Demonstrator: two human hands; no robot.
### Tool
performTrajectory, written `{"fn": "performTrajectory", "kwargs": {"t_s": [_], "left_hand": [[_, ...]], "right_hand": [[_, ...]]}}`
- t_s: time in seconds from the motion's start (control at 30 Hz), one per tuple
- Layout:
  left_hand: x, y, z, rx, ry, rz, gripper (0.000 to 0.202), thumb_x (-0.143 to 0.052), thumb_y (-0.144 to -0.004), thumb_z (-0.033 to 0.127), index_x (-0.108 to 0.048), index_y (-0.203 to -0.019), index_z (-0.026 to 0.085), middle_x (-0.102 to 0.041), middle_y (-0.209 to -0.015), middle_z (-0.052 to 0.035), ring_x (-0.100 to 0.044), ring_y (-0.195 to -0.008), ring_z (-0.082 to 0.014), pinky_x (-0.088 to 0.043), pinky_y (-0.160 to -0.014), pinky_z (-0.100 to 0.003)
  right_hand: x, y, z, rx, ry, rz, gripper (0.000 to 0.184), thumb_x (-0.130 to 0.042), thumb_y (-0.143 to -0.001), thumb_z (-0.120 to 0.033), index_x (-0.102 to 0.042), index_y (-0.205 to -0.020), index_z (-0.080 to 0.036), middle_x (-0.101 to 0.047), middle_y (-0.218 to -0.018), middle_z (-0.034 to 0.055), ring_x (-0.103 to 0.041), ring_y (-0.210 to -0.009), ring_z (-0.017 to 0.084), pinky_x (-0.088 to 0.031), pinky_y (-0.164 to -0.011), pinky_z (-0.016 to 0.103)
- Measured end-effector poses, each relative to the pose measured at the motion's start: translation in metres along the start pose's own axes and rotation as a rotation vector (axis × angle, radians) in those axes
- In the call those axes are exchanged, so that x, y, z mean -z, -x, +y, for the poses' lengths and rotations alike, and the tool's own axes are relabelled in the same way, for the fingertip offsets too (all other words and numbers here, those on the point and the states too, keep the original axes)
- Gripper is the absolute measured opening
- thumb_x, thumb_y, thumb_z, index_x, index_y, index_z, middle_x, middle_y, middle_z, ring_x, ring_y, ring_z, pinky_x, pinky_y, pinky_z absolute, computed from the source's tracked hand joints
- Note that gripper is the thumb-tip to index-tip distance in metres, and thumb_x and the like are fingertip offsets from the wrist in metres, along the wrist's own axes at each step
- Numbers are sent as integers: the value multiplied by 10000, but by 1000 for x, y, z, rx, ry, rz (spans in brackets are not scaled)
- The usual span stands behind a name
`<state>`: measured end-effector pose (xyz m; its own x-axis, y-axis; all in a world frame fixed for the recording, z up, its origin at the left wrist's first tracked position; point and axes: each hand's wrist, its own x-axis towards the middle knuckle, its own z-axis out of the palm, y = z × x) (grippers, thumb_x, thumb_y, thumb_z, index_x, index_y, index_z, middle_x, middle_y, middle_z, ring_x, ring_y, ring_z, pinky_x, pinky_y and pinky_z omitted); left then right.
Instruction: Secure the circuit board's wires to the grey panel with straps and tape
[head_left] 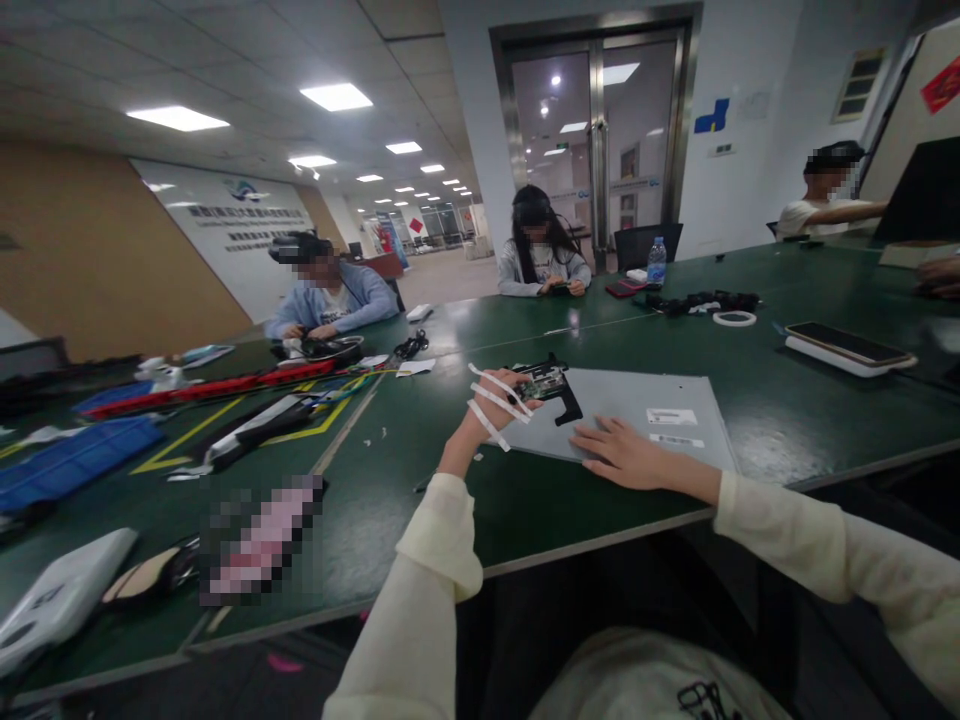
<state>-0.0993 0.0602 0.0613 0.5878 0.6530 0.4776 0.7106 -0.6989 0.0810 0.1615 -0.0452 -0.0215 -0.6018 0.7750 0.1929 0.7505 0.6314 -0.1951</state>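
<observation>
My left hand [496, 402] is closed round one end of a small black frame with a circuit board [551, 384], holding it over a flat grey panel [615, 400]. Several narrow white strips [489, 424] lie across the back of this hand. Its fingertips are partly hidden by the strips and the frame. My right hand [619, 453] rests flat near the panel's front edge, fingers stretched out, just right of the frame's lower arm. Two white labels [671, 416] are stuck on the panel's right part.
A tape roll [734, 319] and a phone on a white box [847, 345] are farther right. On the left are a blue tray [82, 462], a red strip [225, 388], cables and a white device [64, 590]. People sit across the green table [390, 480].
</observation>
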Motion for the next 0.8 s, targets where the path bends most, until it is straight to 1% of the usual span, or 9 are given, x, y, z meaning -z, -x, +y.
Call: {"fn": "performTrajectory", "kwargs": {"t_s": [0.13,0.27,0.4,0.47,0.53,0.57,0.63,0.73,0.8], "left_hand": [[-2,-2,8,-15,6,-33,453,-668,-748,507,-647,-1075,194,-665,-1067,-88,-592,-1005,-243,-439,-947,-389],[-14,0,14,-5,56,-45,393,-670,-740,468,-662,-1023,196,-675,-1023,-80,-603,-972,-238,-440,-944,-392],[-31,2,16,15,89,-71,327,-666,-741,414,-671,-986,197,-678,-995,-79,-612,-941,-244,-436,-948,-404],[-40,3,16,31,74,-78,314,-668,-741,399,-671,-984,199,-676,-1007,-82,-607,-962,-247,-437,-946,-394],[-49,4,16,25,51,-93,314,-661,-749,403,-671,-987,198,-678,-1017,-86,-602,-986,-246,-433,-952,-384],[-54,4,16,12,41,-105,318,-654,-756,409,-670,-993,197,-680,-1020,-89,-601,-991,-244,-430,-956,-382],[-62,6,15,-16,26,-127,339,-638,-767,425,-669,-1011,192,-680,-1025,-97,-604,-987,-237,-429,-956,-376],[-69,9,14,-24,31,-132,373,-601,-788,452,-661,-1058,202,-669,-1058,-100,-608,-989,-224,-431,-950,-368],[-70,12,14,-27,48,-136,404,-581,-798,465,-650,-1099,205,-665,-1072,-98,-609,-991,-223,-435,-945,-362]], "right_hand": [[4,3,-7,141,-47,-54,542,-281,-979,-472,-324,-1481,-274,-315,-1521,24,-224,-1404,299,-181,-1130,513],[12,0,-10,261,-62,-87,515,-334,-976,-399,-331,-1477,-278,-309,-1524,17,-230,-1411,254,-173,-1149,480],[15,1,-15,435,-41,-74,496,-338,-969,-313,-398,-1445,-185,-429,-1453,66,-309,-1380,215,-270,-1127,417],[15,4,-17,528,-23,-33,470,-339,-963,-278,-461,-1399,-153,-509,-1382,96,-399,-1324,204,-317,-1103,405],[15,8,-15,563,2,39,445,-340,-957,-259,-511,-1354,-153,-556,-1326,108,-465,-1267,201,-358,-1075,405],[16,10,-11,549,16,83,438,-340,-956,-256,-523,-1340,-157,-564,-1315,109,-476,-1254,202,-372,-1064,407],[18,11,2,454,36,181,434,-338,-957,-261,-520,-1338,-164,-549,-1330,106,-470,-1260,207,-382,-1060,414],[15,8,37,196,56,305,453,-323,-965,-292,-463,-1384,-189,-492,-1390,90,-426,-1302,215,-356,-1087,441],[8,5,64,-18,86,337,483,-307,-966,-342,-429,-1410,-196,-441,-1433,101,-385,-1331,256,-340,-1086,492]]}}
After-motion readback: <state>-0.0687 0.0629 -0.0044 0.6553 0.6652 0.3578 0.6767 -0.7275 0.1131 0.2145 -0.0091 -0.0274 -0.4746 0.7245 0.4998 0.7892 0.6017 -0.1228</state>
